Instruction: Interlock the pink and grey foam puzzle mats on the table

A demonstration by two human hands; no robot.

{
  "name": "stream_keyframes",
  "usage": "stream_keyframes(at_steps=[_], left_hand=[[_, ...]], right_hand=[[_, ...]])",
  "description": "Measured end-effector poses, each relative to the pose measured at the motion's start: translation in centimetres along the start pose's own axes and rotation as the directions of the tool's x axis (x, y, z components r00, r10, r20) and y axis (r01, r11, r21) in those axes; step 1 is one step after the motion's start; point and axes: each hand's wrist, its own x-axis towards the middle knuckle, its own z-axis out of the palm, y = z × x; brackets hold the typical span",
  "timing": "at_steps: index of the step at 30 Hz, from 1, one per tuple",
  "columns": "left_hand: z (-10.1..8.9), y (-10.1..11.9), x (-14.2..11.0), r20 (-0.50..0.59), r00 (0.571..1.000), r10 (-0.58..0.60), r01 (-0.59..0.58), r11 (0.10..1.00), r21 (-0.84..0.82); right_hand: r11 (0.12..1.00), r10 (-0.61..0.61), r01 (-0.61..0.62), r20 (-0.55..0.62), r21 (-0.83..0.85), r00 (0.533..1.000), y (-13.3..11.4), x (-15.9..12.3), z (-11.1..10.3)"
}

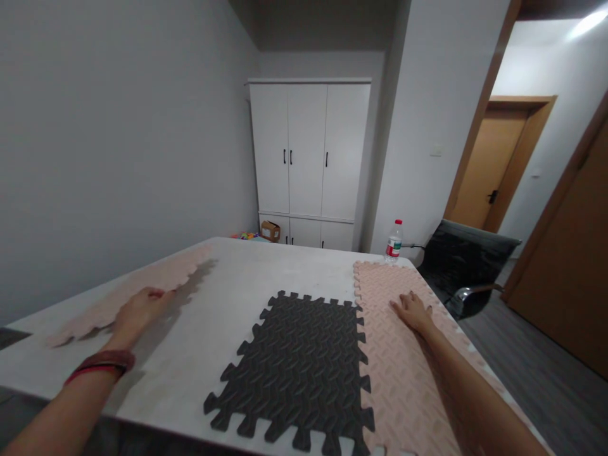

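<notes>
A dark grey foam puzzle mat [299, 367] lies on the white table [223, 297], joined along its right edge to a pink foam mat [403, 373]. My right hand [412, 311] rests flat on that pink mat, fingers stretched out. A second pink mat [118, 294] sits at the table's left side, lifted slightly off the surface and casting a shadow. My left hand [140, 309] grips its near edge with curled fingers. A red-brown band circles my left wrist.
A water bottle [394, 241] stands at the table's far right corner. A black office chair [463, 266] is beside the table on the right. A white wardrobe [308, 161] stands against the back wall, with a small cardboard box [270, 230] and toys at its foot.
</notes>
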Motion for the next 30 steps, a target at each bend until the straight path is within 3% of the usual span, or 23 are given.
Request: stream_keyframes(at_steps=[4,9,13,16,19,26,30], left_hand=[[0.9,6.5,1.2,0.077,0.969,0.236,-0.217,0.955,-0.200],[5.3,15.9,-0.5,0.163,0.823,0.544,-0.482,0.822,-0.304],[9.8,20.5,-2.3,0.256,0.712,0.654,-0.590,0.755,-0.287],[12.5,21.6,-2.8,0.327,0.684,0.653,-0.612,0.757,-0.231],[14.3,21.6,-2.8,0.383,0.669,0.637,-0.622,0.762,-0.182],[15.6,21.3,-2.4,0.389,0.657,0.646,-0.653,0.745,-0.134],[16.2,21.5,-3.5,0.332,0.684,0.649,-0.673,0.738,-0.054]], right_hand=[[0.953,-0.086,0.066,0.056,0.296,0.995,-4.8,0.5,1.0],[0.833,-0.102,-0.010,0.172,0.553,0.980,-11.1,2.3,2.7],[0.846,-0.001,-0.101,0.191,0.524,0.982,-12.3,3.6,4.1],[0.900,0.036,-0.097,0.150,0.426,0.988,-11.4,4.0,5.2],[0.953,-0.032,0.005,0.084,0.304,0.996,-10.7,4.5,6.1],[0.981,-0.193,0.193,0.006,0.010,0.981,-11.8,5.6,7.9],[0.961,-0.252,0.246,-0.035,-0.127,0.967,-12.2,4.6,8.9]])
